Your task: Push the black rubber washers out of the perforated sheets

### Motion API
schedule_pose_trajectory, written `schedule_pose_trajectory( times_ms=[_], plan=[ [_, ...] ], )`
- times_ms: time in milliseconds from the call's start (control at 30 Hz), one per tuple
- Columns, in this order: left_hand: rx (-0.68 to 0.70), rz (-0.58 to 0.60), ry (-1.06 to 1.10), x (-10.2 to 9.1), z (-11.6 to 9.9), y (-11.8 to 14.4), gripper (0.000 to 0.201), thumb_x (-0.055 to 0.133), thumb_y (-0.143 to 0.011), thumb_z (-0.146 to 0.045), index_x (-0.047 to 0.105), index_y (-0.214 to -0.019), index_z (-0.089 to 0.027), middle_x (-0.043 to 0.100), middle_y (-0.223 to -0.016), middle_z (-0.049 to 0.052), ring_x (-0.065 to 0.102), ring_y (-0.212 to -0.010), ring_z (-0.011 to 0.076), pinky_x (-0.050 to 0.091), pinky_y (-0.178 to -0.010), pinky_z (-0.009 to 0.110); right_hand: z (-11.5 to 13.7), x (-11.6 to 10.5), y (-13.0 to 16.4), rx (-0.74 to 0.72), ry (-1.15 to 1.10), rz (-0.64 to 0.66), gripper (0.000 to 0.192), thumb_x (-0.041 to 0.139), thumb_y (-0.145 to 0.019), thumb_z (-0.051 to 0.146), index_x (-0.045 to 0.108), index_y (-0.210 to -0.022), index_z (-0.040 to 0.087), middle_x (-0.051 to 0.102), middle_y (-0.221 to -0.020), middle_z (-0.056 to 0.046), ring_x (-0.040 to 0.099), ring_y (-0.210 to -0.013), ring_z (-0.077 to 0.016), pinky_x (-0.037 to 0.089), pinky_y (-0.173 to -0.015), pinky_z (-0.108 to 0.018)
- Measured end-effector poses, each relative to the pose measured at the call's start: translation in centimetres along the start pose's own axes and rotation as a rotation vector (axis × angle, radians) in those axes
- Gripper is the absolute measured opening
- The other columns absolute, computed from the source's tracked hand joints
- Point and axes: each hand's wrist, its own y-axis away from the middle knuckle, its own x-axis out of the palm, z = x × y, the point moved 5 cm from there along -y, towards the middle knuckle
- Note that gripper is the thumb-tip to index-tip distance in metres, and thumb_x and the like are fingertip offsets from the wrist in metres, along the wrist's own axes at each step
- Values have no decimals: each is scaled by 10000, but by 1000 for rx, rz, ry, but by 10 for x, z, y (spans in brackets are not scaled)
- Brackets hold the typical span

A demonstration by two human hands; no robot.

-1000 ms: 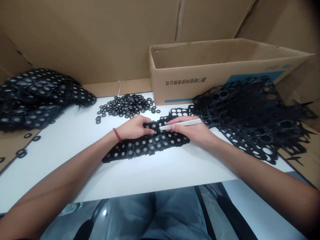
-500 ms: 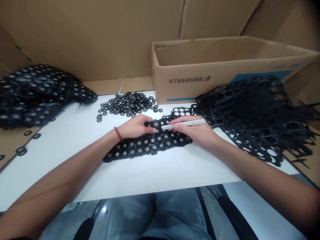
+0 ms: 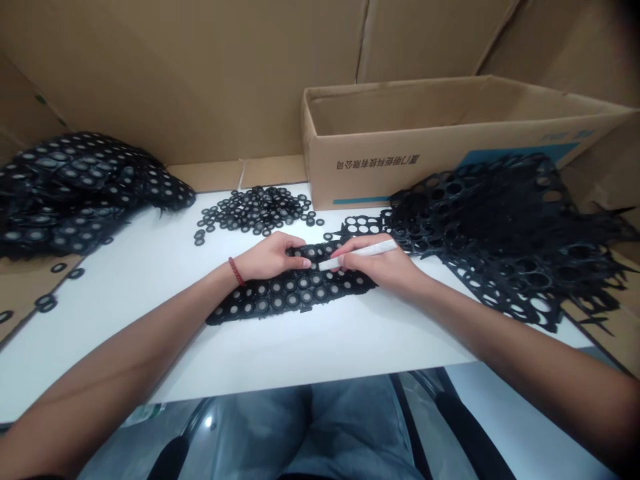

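A black rubber sheet of joined rings (image 3: 280, 297) lies on the white table in front of me, pale discs showing through its holes. My left hand (image 3: 273, 257) grips the sheet's upper edge, thumb on top and fingers partly hidden behind it. In my right hand (image 3: 377, 263) is a slim white pen-like stick (image 3: 367, 249), pinched between thumb and fingers. Its tip touches or hovers just over the rings near my left thumb; I cannot tell which. Just beyond my hands is a heap of loose black rings (image 3: 257, 208).
At the left a big pile of uncut ring sheets (image 3: 85, 180) is heaped. Punched-out black sheet scraps (image 3: 500, 227) spread over the right side, against a large cardboard box (image 3: 370, 163). A few stray rings (image 3: 46, 303) lie at the left table edge.
My right hand and the white stick have shifted slightly left and down along the sheet. One more loose ring now shows on the table just beyond the sheet. My left hand stays nearly in place.
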Motion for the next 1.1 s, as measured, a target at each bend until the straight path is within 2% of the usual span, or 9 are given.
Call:
schedule_pose_trajectory(
  times_ms=[100, 167, 267, 400, 500, 700, 833, 1100],
  plan=[
    [-67, 38, -38, -7, -3, -3, 316, 611, -726, -462, 643, -773, -152, 592, -691, -9, 497, -631, 134, 374, -601, 243, -7, -11, 0, 2, -231, -35, 95, 643, -714, 211, 703, -778, 176, 729, -737, -28, 661, -710, -156, 490, -732, -280],
    [-89, 67, -104, -10, -8, -7, 337, 610, -713, -497, 637, -721, -161, 565, -631, -13, 466, -581, 128, 337, -553, 245, -12, -20, 2, 16, -263, -95, 78, 650, -710, 209, 692, -768, 179, 725, -718, -30, 673, -715, -165, 495, -745, -295],
    [-117, 72, -219, -8, -16, -16, 378, 611, -683, -549, 632, -692, -171, 527, -567, -19, 425, -531, 124, 297, -515, 256, -15, -26, 4, 19, -200, -126, 76, 656, -706, 219, 686, -761, 175, 720, -718, -34, 679, -721, -178, 499, -752, -313],
    [-108, 6, -323, -2, -23, -24, 331, 644, -650, -489, 646, -720, -165, 537, -559, -19, 443, -532, 133, 306, -519, 259, -14, -25, 5, -12, -160, -114, 98, 653, -711, 246, 691, -771, 178, 716, -727, -34, 676, -737, -185, 492, -744, -320],
    [-70, -13, -255, 1, -23, -23, 306, 625, -681, -451, 650, -783, -163, 584, -649, -12, 487, -596, 142, 346, -570, 257, -13, -23, 4, -17, -133, -105, 110, 652, -718, 247, 696, -794, 182, 718, -739, -34, 670, -737, -179, 480, -718, -304],
    [-38, 20, -182, 4, -19, -19, 277, 569, -750, -422, 613, -816, -156, 616, -781, 9, 532, -712, 168, 386, -659, 272, -13, -23, 4, -57, -67, -102, 137, 638, -741, 257, 704, -837, 185, 727, -775, -35, 651, -740, -165, 461, -706, -290],
    [-13, 8, -193, 5, -18, -20, 247, 558, -762, -410, 555, -750, -163, 569, -736, -3, 507, -693, 160, 377, -658, 271, -11, -23, 4, -86, -35, -100, 140, 626, -746, 251, 710, -840, 191, 725, -777, -28, 646, -745, -164, 458, -713, -291],
    [85, -50, -165, 8, -15, -19, 255, 538, -783, -349, 399, -651, -181, 424, -693, -25, 422, -671, 136, 348, -650, 264, -6, -19, 9, -88, 130, -175, 112, 622, -733, 250, 713, -782, 205, 700, -731, -3, 605, -673, -150, 430, -602, -259]
  ],
)
